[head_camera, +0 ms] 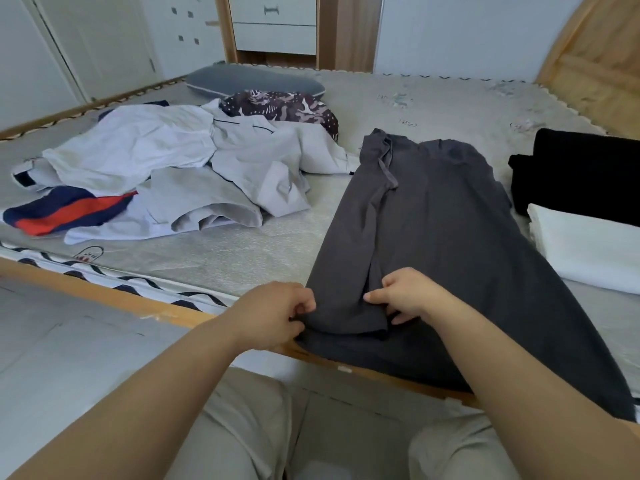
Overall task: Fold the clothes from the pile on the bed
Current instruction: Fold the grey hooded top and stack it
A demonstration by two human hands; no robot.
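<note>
Clothes make up the job, and the one in hand is a dark grey garment (pixel 433 216) spread flat on the bed (pixel 433 98), its long axis running away from the person toward the far side, the near hem draped over the wooden bed rail (pixel 104 296). A narrow panel along its left edge looks already turned in over the body.

Both hands work that near hem. The left hand (pixel 273 315) has its fingers curled, pinching the hem's left corner where the cloth bunches just above the rail. The right hand (pixel 401 294) sits right beside it on the folded panel, thumb and fingertips nipping the cloth edge. The whole length of the garment lies ahead of both grips, so the coming move is probably a lift and carry of the hem away from the body toward the far end, or a tug to smooth it first. The left hand is the nearer to the loose outer edge.

Left of the grey garment, well apart from it, lies the unfolded pile (pixel 173 168): I count roughly four pieces, a white one, a pale grey piped one, a navy and red one, a maroon patterned one, though overlaps hide the true number. To the garment's right sit two folded items, one black (pixel 581 174), one white (pixel 588 247). One grey pillow (pixel 252 81) lies beyond the pile.
</note>
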